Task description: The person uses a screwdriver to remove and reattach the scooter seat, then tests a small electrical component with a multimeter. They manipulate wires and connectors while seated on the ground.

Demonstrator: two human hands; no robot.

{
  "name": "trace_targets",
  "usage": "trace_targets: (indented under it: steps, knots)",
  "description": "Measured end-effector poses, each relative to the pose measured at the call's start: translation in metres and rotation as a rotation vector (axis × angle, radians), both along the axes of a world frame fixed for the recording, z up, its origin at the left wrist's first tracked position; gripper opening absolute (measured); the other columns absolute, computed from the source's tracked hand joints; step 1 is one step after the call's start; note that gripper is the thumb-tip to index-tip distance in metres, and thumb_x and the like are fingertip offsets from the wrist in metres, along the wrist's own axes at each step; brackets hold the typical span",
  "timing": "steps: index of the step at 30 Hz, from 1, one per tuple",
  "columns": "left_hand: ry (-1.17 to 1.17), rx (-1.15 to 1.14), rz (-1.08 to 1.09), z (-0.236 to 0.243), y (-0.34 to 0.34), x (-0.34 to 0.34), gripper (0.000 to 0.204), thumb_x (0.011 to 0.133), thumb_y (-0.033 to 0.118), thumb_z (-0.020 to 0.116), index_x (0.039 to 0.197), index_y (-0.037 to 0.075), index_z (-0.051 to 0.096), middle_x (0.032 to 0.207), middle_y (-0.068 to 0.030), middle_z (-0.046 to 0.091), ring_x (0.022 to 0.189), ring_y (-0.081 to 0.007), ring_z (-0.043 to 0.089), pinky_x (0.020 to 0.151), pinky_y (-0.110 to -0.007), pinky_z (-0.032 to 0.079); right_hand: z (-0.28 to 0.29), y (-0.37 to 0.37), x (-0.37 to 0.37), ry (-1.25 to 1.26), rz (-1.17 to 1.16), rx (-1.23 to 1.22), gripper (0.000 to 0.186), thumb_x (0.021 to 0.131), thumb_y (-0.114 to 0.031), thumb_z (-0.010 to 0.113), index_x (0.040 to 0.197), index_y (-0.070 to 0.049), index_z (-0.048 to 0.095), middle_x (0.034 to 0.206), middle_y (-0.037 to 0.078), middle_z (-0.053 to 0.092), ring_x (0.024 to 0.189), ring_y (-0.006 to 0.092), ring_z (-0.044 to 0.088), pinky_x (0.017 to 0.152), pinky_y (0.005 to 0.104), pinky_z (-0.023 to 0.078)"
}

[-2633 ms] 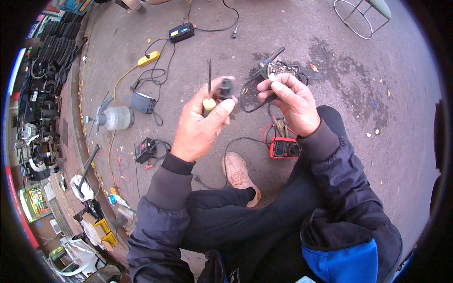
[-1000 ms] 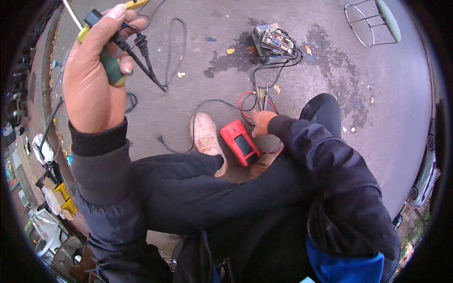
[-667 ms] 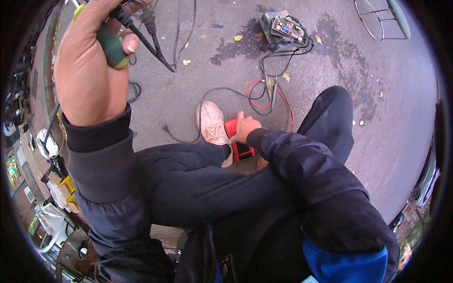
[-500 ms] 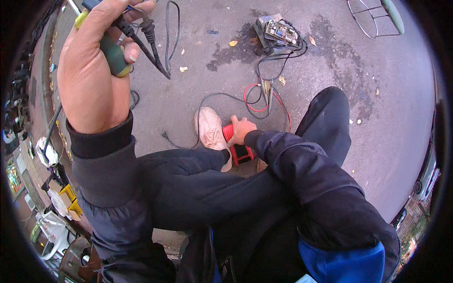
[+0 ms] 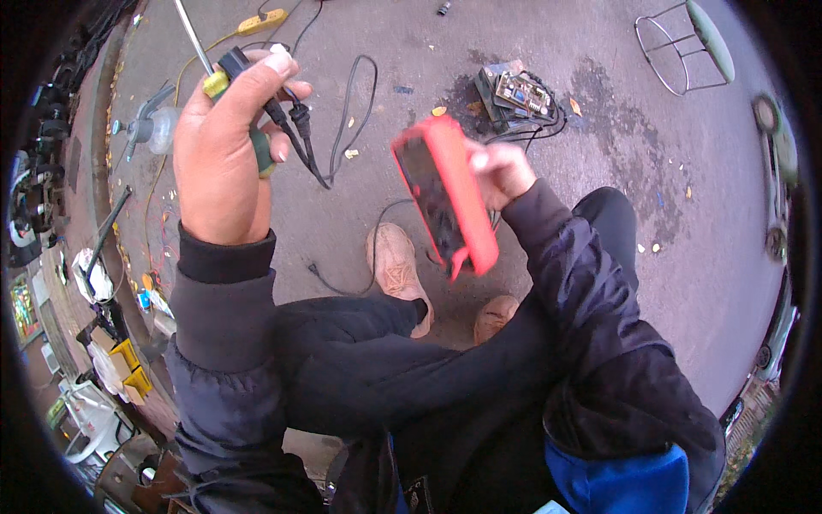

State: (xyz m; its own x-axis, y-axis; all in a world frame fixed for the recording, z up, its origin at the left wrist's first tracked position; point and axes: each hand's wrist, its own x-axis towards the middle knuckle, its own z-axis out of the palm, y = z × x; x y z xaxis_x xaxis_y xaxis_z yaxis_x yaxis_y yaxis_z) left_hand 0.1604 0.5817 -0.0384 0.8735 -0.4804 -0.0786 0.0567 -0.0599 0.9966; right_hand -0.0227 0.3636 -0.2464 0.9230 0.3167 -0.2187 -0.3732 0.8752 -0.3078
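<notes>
The right hand (image 5: 507,173) clasps the meter (image 5: 447,199) by its right edge, raised off the ground (image 5: 719,231), seen between the board (image 5: 524,92) and 2 shoes (image 5: 396,264). Open space parts it from the left hand (image 5: 224,158), closed around a screwdriver (image 5: 216,83) and plug (image 5: 234,62). Grey, dark-stained ground runs from the left kerb (image 5: 98,167) to the stool (image 5: 710,40), upper right.

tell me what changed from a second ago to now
The right hand has taken hold of the red, rectangular, dark-faced multimeter and lifted it up off the ground between the shoes. The left hand still holds the green-and-yellow-handled screwdriver and black cable with a plug; the bare circuit board stays put.
</notes>
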Motion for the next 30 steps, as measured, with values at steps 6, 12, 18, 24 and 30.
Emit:
trace_targets:
  steps: [6,12,18,24,30]
  knots:
    - [0.012,0.069,0.046,0.001,-0.004,0.0,0.029,0.098,0.021,0.07,0.116,-0.001,0.065,0.107,-0.0107,0.073,0.089,-0.0098,0.068,0.055,-0.02,0.046,0.009,0.017,0.039,0.058,-0.262,-0.226,0.049,0.091,-0.01,0.071,0.135,0.004,0.055,0.121,0.017,0.069,0.106,0.0281,0.073,0.094,0.0426,0.062]
    - [-0.018,0.065,0.061,0.001,-0.001,-0.006,0.025,0.095,0.02,0.073,0.11,0.002,0.067,0.096,-0.0052,0.069,0.089,-0.0147,0.071,0.054,-0.023,0.044,-0.1,0.026,0.076,0.36,-0.382,-0.413,0.036,0.095,-0.006,0.07,0.129,0.003,0.062,0.115,0.013,0.073,0.096,0.0226,0.074,0.087,0.0397,0.063]
    - [0.008,0.09,0.075,-0.002,0.004,-0.004,0.027,0.094,0.021,0.074,0.112,0.001,0.067,0.097,-0.0064,0.069,0.089,-0.0139,0.07,0.053,-0.023,0.044,-0.18,0.04,0.086,0.483,-0.474,-0.489,0.035,0.091,-0.008,0.078,0.122,0.002,0.067,0.106,0.01,0.075,0.09,0.0202,0.074,0.08,0.0364,0.062]
    - [0.009,0.097,0.07,-0.007,0.006,-0.002,0.027,0.096,0.02,0.072,0.113,0.001,0.067,0.101,-0.009,0.071,0.088,-0.0123,0.069,0.053,-0.021,0.045,-0.186,0.03,0.074,0.532,-0.24,-1.68,0.046,0.087,-0.022,0.08,0.126,-0.001,0.067,0.119,0.021,0.069,0.108,0.0353,0.069,0.096,0.0449,0.056]
    - [0.017,0.097,0.013,-0.004,0.008,-0.002,0.027,0.098,0.019,0.07,0.117,0.0,0.065,0.11,-0.0122,0.074,0.088,-0.0098,0.068,0.053,-0.019,0.045,-0.155,0.009,0.059,0.374,-0.143,-1.853,0.035,0.088,-0.031,0.071,0.107,-0.001,0.074,0.105,0.026,0.074,0.103,0.0432,0.071,0.093,0.0517,0.055]
